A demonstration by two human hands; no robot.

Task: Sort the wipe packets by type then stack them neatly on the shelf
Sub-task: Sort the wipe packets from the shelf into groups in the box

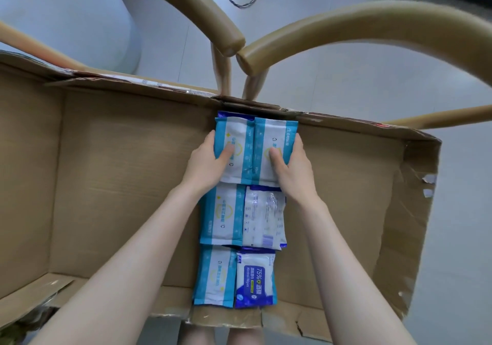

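Several wipe packets lie in two columns on the floor of a shallow cardboard box point(106, 184). At the far end, two light-blue-and-white packets sit side by side. My left hand point(210, 162) grips the left one point(239, 134), thumb on top. My right hand point(290, 166) grips the right one point(277, 136) the same way. A dark blue packet edge point(234, 115) shows under them. Nearer lie a light-blue packet point(222, 215) and a packet showing its white back point(265, 218). Closest are another light-blue packet point(214, 275) and a dark blue 75% alcohol wipes packet point(255, 280).
The box's walls and torn flaps point(415, 211) surround the packets, with bare cardboard left and right of them. Tan curved chair arms point(346, 32) and legs stand beyond the far wall on a grey floor. A cable point(239, 0) lies on the floor.
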